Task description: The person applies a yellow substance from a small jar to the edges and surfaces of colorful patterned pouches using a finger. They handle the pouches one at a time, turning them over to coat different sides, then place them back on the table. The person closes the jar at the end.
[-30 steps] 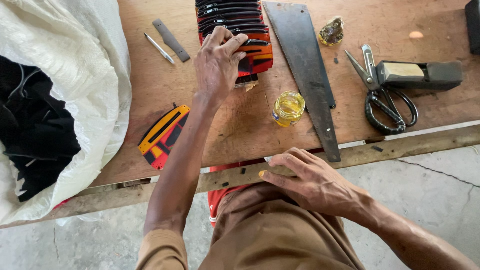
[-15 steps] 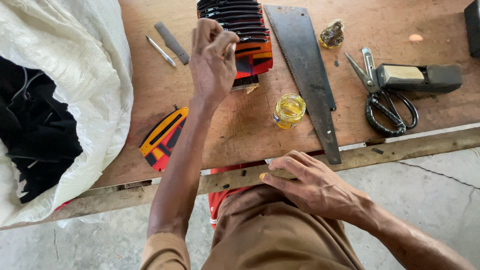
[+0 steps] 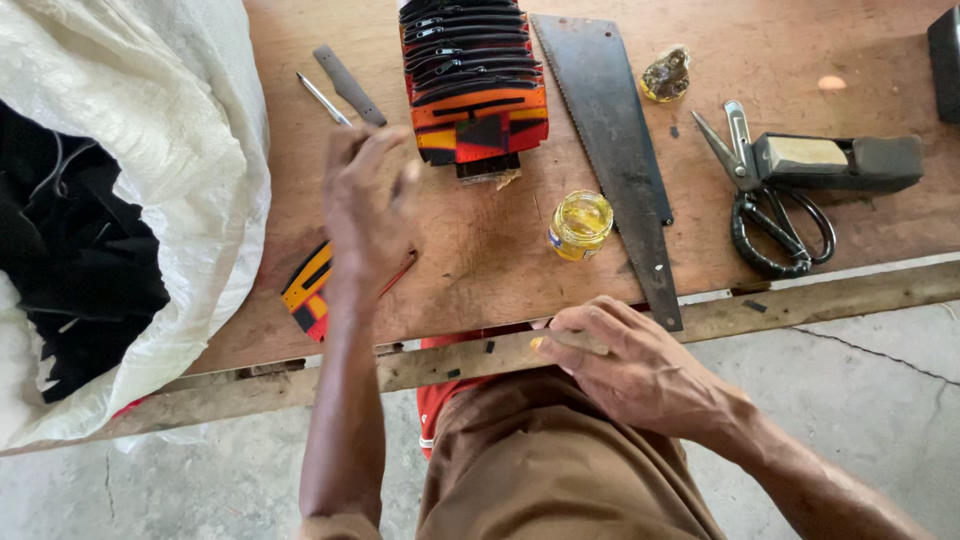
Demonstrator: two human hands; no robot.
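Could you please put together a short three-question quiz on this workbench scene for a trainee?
1. True or false: the left hand rests on the stack of orange and black pieces.
2. Which lies between the glass jar and the scissors? A) saw blade B) white sack C) metal file
3. What does the right hand touch?

Key
1. False: it hangs blurred over the bench, nearer the single orange and black piece.
2. A, the saw blade.
3. The wooden edge of the bench, with something small and yellow under its fingers.
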